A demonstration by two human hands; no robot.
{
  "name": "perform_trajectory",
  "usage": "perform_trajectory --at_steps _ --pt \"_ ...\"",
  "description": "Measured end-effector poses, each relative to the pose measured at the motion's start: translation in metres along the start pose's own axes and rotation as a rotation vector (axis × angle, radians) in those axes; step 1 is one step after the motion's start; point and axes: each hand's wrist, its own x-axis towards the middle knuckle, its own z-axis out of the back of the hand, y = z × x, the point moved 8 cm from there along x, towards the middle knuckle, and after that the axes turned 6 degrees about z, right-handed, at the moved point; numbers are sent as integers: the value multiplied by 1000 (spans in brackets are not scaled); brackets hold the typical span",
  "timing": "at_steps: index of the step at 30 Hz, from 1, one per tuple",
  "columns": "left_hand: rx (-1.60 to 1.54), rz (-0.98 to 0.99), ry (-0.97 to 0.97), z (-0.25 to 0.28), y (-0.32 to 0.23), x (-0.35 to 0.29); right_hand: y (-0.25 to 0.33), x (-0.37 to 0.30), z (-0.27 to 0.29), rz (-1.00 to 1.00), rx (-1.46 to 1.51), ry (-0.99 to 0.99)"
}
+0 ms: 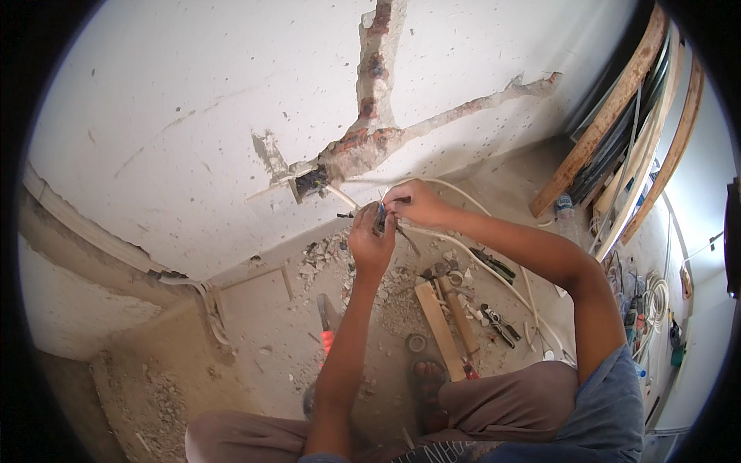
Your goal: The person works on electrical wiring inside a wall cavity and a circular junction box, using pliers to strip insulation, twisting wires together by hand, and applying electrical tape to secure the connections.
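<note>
My left hand [372, 238] is closed around the end of a white cable [341, 197], just out from the wall. Something small and dark sits between its fingers, too small to name. Against it, my right hand [417, 203] pinches the thin wires [382, 207] at the cable's end, one of them blue. The cable runs to a dark square wall box [311, 180] set in a broken-out hole. A second white cable [471, 251] curves from behind my hands across the floor to the right.
Two pliers [494, 265] [502, 326], a wooden-handled hammer [458, 315], a wood strip [440, 328], a tape roll [417, 343] and an orange-handled chisel [326, 320] lie among rubble [324, 255]. Planks [602, 123] lean at right behind a water bottle [566, 217]. A chased groove [374, 69] climbs the wall.
</note>
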Motion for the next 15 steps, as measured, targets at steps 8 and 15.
perform_trajectory --at_steps 8,15 --pt "-68 63 -17 -5 8 -1 1 -7 1 -152 113 48" --pt "-3 9 -66 -1 8 0 3 -7 1 -174 67 61"
